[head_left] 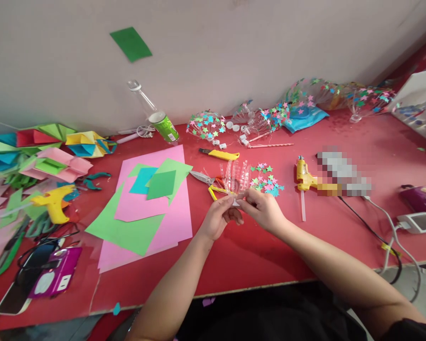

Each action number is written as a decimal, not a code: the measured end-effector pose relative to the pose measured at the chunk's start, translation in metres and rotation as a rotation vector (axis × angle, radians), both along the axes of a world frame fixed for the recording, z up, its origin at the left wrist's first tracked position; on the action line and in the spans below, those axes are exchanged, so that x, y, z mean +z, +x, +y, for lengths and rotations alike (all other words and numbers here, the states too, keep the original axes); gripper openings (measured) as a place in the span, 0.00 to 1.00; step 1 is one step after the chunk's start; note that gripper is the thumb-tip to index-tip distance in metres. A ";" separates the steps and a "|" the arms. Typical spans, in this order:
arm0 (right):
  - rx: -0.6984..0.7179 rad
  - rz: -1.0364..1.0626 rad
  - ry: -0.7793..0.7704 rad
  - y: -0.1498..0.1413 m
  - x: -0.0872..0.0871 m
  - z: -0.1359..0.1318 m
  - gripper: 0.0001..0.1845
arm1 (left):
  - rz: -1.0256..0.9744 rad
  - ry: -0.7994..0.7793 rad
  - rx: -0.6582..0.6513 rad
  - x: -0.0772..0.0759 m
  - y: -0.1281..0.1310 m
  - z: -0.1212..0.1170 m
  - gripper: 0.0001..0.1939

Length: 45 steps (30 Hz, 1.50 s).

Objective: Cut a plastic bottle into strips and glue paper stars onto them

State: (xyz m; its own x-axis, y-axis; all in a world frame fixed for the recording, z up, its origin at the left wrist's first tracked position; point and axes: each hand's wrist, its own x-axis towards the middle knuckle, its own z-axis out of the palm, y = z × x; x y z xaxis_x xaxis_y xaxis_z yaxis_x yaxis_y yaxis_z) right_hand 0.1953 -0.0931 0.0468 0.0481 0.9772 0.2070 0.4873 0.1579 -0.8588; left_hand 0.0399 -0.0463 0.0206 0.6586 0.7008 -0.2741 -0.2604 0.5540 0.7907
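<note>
A clear plastic piece cut into fringe-like strips (236, 176), perhaps part of a bottle, stands upward from between my two hands. My left hand (216, 219) pinches its lower end from the left. On the other side my right hand (264, 208) is closed on the same piece, thumb and fingers pressed together. Small coloured paper stars (266, 180) lie in a loose pile just beyond my right hand. Behind the strips are scissors (202, 177) with orange handles and a tool with yellow handles (215, 192), both partly hidden. A yellow utility knife (222, 155) lies farther back.
Coloured paper sheets (128, 237) cover the table left of my hands. A yellow glue gun (305, 176) lies at right, another glue gun (57, 203) at left. Star-tipped plastic pieces (206, 125) and a bottle with a green can (165, 127) stand along the wall. Cables (394, 237) run off the right edge.
</note>
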 end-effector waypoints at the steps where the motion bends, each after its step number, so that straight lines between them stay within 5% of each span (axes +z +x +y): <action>1: 0.009 0.005 0.004 0.000 0.000 0.000 0.05 | 0.000 0.003 0.001 0.001 0.000 0.000 0.21; 7: -0.072 0.032 0.100 0.005 0.005 -0.002 0.06 | -0.015 0.063 0.002 0.009 -0.001 -0.001 0.19; 14: -0.014 0.091 0.223 0.009 0.010 -0.007 0.08 | 0.079 0.168 0.185 0.005 -0.003 0.004 0.15; 21: -0.063 0.531 -0.001 0.020 0.015 -0.001 0.14 | 0.109 0.249 0.255 0.001 -0.005 0.011 0.24; 26: -0.010 0.454 -0.162 0.022 0.019 0.004 0.17 | 0.163 0.279 0.271 -0.006 -0.009 0.013 0.27; 33: -0.238 0.530 0.014 0.023 0.015 0.001 0.14 | 0.186 0.329 0.333 -0.010 -0.009 0.018 0.26; 45: -0.150 0.344 0.128 0.022 0.008 0.002 0.07 | 0.205 0.349 0.377 -0.010 -0.008 0.020 0.27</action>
